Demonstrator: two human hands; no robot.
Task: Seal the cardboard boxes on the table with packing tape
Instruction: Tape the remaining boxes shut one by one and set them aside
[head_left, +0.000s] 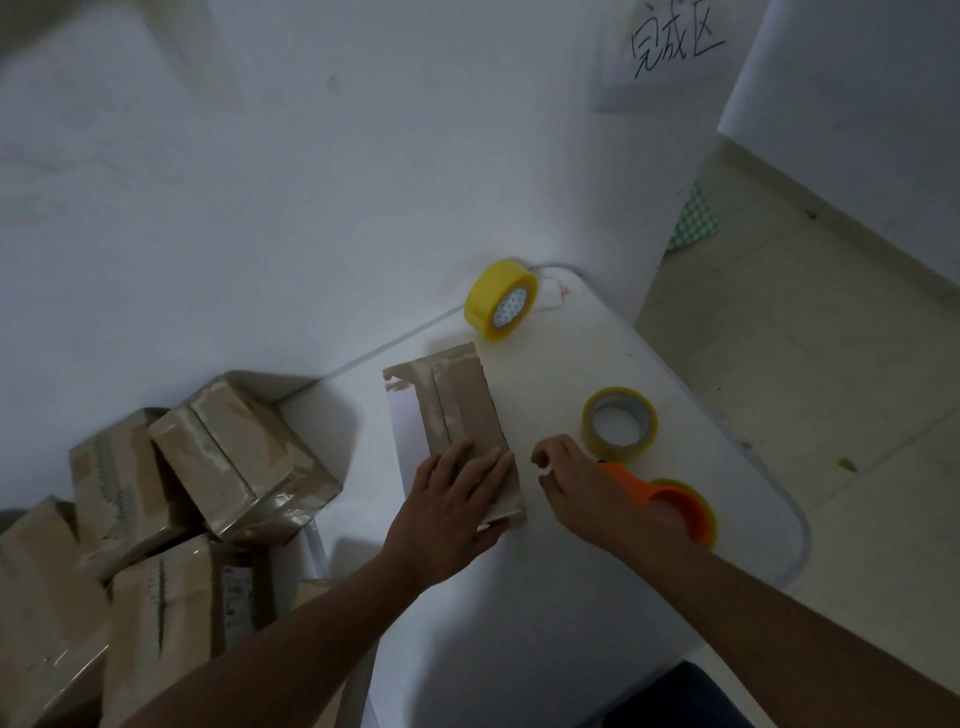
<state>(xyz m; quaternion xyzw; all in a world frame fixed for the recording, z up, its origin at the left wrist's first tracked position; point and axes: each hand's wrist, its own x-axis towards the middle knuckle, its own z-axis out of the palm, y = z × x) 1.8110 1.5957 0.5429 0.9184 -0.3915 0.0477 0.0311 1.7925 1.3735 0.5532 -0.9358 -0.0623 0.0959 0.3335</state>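
Observation:
A flat brown cardboard box (462, 410) lies on the white table (571, 597), its top flaps closed along a centre seam. My left hand (452, 499) presses flat on the near end of the box with straight fingers. My right hand (582, 483) hovers just right of the box with fingers curled, thumb and forefinger close together; whether it pinches a tape end I cannot tell. An orange tape dispenser (675, 504) with a yellowish roll sits partly behind that wrist. A clear-yellow tape roll (619, 423) lies flat nearby. A bright yellow roll (500, 300) stands on edge farther back.
Several cardboard boxes (234, 457) are piled at the left, off the table's edge. A white wall rises behind the table, with a handwritten paper sign (670, 47) at the upper right. Tiled floor (805, 364) shows to the right.

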